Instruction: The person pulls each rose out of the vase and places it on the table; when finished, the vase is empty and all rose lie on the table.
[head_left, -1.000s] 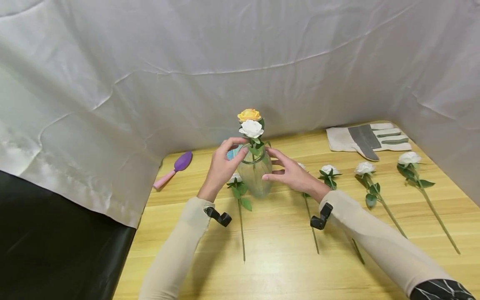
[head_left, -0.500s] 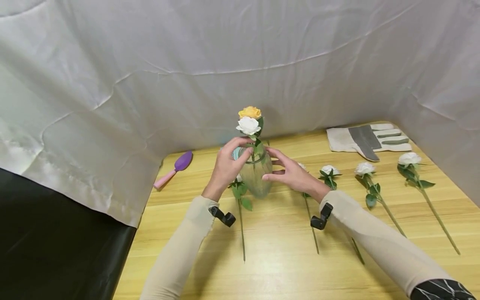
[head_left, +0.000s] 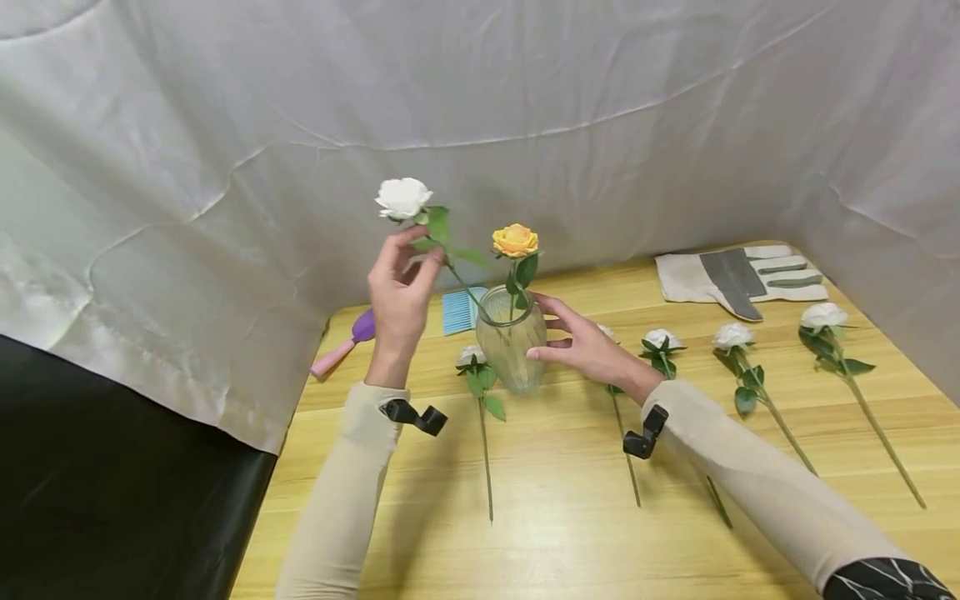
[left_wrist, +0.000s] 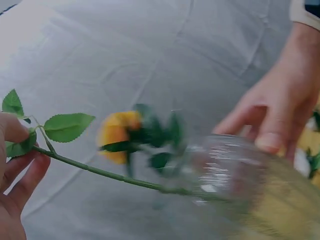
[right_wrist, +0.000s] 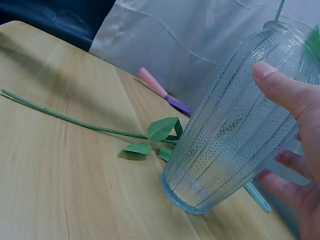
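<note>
My left hand (head_left: 401, 304) pinches a white rose (head_left: 402, 198) by its stem just under the bloom, beside the leaves. The long green stem (left_wrist: 105, 173) slants down into the mouth of a clear ribbed glass vase (right_wrist: 225, 135). A yellow rose (head_left: 515, 240) with dark green leaves stands in the same vase. My right hand (head_left: 581, 342) holds the vase's right side, thumb in front and fingers behind. In the right wrist view the thumb (right_wrist: 280, 85) lies across the upper glass. The left wrist view is blurred around the yellow rose and the vase.
Another white rose (head_left: 472, 357) lies left of the vase, and several more, one at the far right (head_left: 823, 316), lie rightward. A blue comb-like piece (head_left: 458, 312) sits behind the vase, a purple-and-pink trowel (head_left: 333, 358) further left, a work glove (head_left: 727, 279) at back right.
My left hand has moved up and left with the white rose, tilting its bloom away from the yellow one. The right hand stays on the vase.
</note>
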